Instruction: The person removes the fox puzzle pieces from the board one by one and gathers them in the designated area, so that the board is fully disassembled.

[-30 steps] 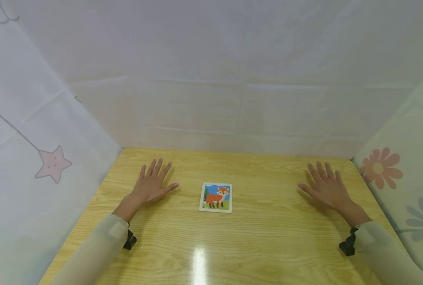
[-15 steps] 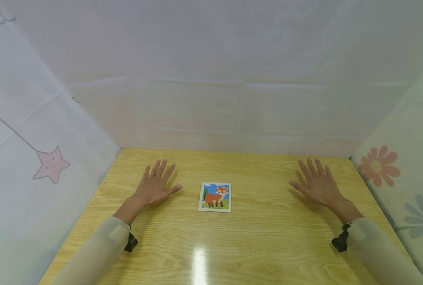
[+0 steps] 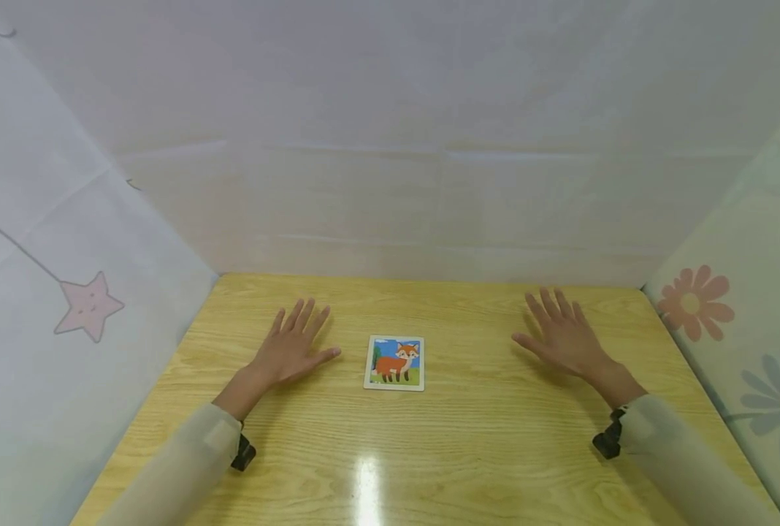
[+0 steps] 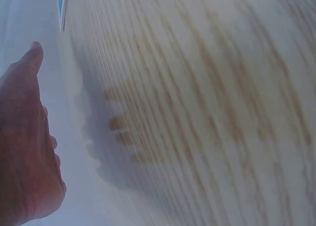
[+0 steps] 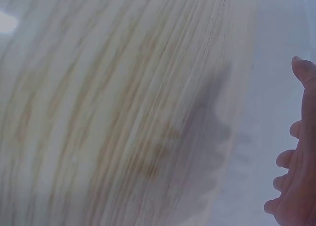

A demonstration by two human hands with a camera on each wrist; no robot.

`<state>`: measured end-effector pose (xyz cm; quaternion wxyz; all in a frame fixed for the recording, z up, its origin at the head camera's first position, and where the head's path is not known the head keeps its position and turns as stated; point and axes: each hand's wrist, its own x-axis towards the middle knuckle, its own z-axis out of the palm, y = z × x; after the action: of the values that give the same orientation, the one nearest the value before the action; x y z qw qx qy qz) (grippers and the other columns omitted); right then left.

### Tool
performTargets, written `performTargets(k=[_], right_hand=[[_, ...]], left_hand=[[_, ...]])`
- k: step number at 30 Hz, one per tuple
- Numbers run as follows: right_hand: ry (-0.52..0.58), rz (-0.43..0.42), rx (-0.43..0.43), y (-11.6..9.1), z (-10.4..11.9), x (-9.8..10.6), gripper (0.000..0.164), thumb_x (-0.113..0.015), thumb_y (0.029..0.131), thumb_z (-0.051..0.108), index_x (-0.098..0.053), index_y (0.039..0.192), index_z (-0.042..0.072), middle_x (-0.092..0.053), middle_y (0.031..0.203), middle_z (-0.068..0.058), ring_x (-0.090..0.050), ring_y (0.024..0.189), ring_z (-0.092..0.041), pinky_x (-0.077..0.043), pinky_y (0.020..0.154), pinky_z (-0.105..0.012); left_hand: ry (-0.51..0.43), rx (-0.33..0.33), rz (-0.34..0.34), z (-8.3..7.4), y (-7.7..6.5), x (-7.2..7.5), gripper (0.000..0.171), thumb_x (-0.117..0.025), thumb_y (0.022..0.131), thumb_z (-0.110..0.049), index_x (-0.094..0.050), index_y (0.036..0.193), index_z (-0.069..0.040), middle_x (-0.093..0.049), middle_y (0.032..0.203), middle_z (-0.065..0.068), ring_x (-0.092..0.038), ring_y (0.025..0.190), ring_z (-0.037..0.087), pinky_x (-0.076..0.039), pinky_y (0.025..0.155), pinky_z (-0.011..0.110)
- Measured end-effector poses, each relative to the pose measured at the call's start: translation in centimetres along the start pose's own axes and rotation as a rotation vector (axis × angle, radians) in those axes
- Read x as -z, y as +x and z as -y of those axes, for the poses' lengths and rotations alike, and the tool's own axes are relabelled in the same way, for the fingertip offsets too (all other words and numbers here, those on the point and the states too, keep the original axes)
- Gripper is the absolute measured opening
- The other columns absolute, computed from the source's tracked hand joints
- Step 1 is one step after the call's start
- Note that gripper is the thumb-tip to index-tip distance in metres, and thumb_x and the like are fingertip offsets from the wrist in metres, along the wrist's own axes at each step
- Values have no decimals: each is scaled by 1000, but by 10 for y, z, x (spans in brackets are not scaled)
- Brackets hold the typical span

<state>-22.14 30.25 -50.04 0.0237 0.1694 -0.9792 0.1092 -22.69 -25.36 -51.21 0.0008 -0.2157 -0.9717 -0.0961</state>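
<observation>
A square picture puzzle or tile (image 3: pixel 394 363) with a white border and an orange fox lies flat near the middle of the wooden table (image 3: pixel 469 453). To its left, my left hand (image 3: pixel 288 352) is held palm down with fingers spread, its thumb pointing toward the tile. My right hand (image 3: pixel 564 343) is spread likewise, farther off on the right. Neither hand holds anything. In the left wrist view, the left hand (image 4: pixel 27 152) hovers above the table with its shadow below, and a corner of the tile (image 4: pixel 62 8) shows at the top. The right hand (image 5: pixel 298 157) also casts a shadow.
White cloth walls enclose the table at the back (image 3: pixel 390 219) and both sides. A pink star (image 3: pixel 90 307) is printed on the left cloth, flowers (image 3: pixel 695 302) on the right one. Black wrist cameras (image 3: pixel 608 442) sit at the cuffs.
Both hands have moved inward toward the fox tile, the right one farther than the left. Fingers stay spread. The tile stays on the table; the view has shifted slightly.
</observation>
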Motion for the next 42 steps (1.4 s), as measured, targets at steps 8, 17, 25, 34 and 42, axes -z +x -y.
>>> performTargets(k=[8,17,25,34,42], right_hand=[[30,13,40,10,22,-4,92,-65,102,52,-21,170,7,-14,174,-28,-11,159,-53,-13,123,-76],[102,23,96,18,44,-8,92,-67,103,48,-19,170,7,-12,175,-25,-9,160,-50,-12,125,-73],[155,14,147,28,61,-16,91,-65,103,47,-16,171,11,-15,175,-22,-10,162,-47,-14,127,-69],[203,30,179,40,83,-24,89,-65,104,46,-20,170,10,-20,175,-19,-15,162,-41,-19,129,-61],[303,38,220,47,99,-31,85,-69,104,40,-24,170,11,-26,174,-17,-23,160,-42,-25,127,-61]], left_hand=[[-17,-37,-11,-5,0,-6,96,-50,101,-72,-26,169,-9,-12,175,24,-10,162,45,-4,128,69],[17,-91,23,-16,2,-11,95,-50,101,-72,-25,170,-11,-16,175,23,-10,163,41,-10,128,67],[19,-154,14,-28,3,-14,99,-47,99,-78,-30,167,-7,-23,173,25,-21,159,46,-17,126,69],[-7,-224,9,-44,-1,-11,94,-54,100,-71,-34,166,-8,-27,171,24,-27,157,46,-22,126,67],[-55,-299,75,-61,-11,-3,90,-57,101,-66,-32,167,-10,-22,175,19,-23,160,41,-20,128,64]])
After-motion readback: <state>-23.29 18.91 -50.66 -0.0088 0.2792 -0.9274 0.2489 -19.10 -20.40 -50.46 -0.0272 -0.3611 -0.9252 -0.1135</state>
